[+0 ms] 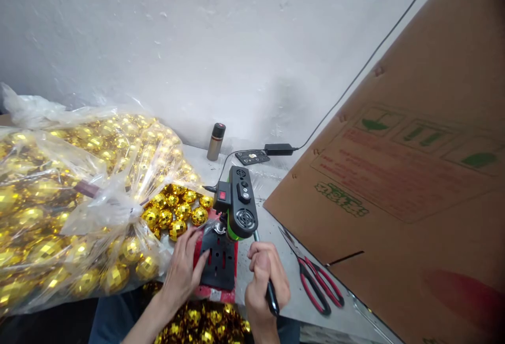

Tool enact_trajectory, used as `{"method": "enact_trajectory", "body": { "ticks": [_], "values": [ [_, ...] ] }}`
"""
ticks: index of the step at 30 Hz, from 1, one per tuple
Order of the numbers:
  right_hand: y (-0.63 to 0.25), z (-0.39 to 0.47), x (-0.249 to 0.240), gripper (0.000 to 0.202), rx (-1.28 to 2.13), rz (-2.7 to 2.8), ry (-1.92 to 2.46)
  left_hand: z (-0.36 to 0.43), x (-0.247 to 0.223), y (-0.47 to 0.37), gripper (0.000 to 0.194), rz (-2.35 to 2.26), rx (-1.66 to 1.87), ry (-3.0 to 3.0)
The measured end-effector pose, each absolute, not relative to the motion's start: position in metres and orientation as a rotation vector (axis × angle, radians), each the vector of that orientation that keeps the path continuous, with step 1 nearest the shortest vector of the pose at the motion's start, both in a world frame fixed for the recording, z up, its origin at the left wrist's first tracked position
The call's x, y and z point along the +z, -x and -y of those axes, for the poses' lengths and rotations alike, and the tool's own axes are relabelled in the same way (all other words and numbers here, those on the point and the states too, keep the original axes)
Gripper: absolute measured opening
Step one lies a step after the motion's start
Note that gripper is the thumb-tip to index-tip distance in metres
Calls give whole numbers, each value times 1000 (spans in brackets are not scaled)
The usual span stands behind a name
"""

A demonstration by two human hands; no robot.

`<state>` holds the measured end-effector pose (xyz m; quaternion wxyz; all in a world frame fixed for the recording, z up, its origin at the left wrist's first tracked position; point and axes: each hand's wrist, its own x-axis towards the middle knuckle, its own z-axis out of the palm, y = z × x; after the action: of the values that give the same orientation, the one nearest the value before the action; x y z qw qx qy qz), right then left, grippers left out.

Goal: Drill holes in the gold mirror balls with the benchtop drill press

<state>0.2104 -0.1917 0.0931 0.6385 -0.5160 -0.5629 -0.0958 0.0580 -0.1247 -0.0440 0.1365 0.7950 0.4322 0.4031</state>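
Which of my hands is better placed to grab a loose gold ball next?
Probably your left hand: it is close beside the loose gold balls, with no visible grip on anything. Your right hand is closed around the black handle, across the machine from them.

My left hand [183,265] lies spread, palm down, fingers pointing forward and thumb out to the side; my right hand [266,275] is curled into a fist, forearms reaching in.

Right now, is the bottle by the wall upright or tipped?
Upright: the bottle stands on its base on the table, dark cap at the top.
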Motion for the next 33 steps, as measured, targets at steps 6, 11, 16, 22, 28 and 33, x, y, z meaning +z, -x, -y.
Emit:
{"method": "enact_trajectory", "body": {
  "ticks": [6, 11, 16, 22, 28, 33],
  "values": [
    [-209, 191, 99, 32, -246, 1300, 1171, 50, 16, -97, 30, -1500, 493, -2436],
    [-210, 193, 101, 29, -244, 1316, 1199, 27, 28, -101, 35, -1499, 296, -2431],
    [-211, 193, 104, 32, -244, 1338, 1162, 30, 35, -83, 42, -1451, 174, -2404],
    [-212, 193, 104, 31, -213, 1346, 1146, 46, 43, -72, 35, -1397, 136, -2394],
    [-214, 193, 102, 30, -211, 1353, 1144, 53, 40, -72, 23, -1357, 180, -2354],
    [-213, 192, 105, 31, -224, 1346, 1134, 51, 40, -68, 42, -1303, 297, -2239]
  ]
}}
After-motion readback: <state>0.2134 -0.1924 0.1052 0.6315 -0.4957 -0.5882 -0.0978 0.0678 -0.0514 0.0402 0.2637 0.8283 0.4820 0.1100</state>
